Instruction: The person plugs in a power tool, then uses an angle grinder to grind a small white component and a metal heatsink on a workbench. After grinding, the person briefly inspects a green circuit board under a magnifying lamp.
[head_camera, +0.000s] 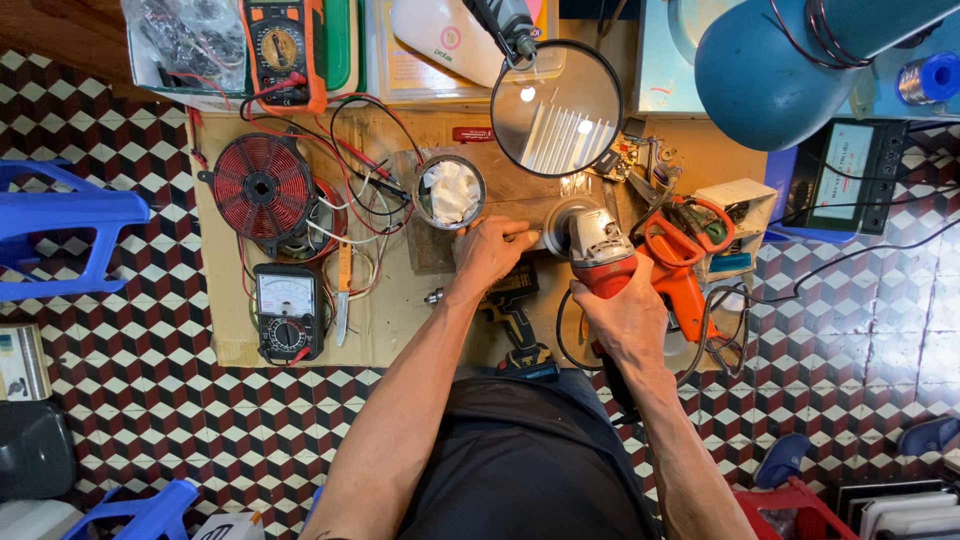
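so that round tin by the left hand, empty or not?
Not empty. The round tin stands upright and open on the board, with crumpled white paper or cloth inside; the left hand is just beside it.

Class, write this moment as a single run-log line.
left hand: pressing small workpiece on wooden board | right hand: gripping orange angle grinder | magnifier above

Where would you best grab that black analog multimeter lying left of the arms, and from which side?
Grip the analog multimeter across its two long sides, coming straight down from above. It lies flat, face up, on the cardboard mat, a narrow upright rectangle. Fingers should probably close near its middle, clear of the red lead plugged in at its lower edge and the knife beside it.
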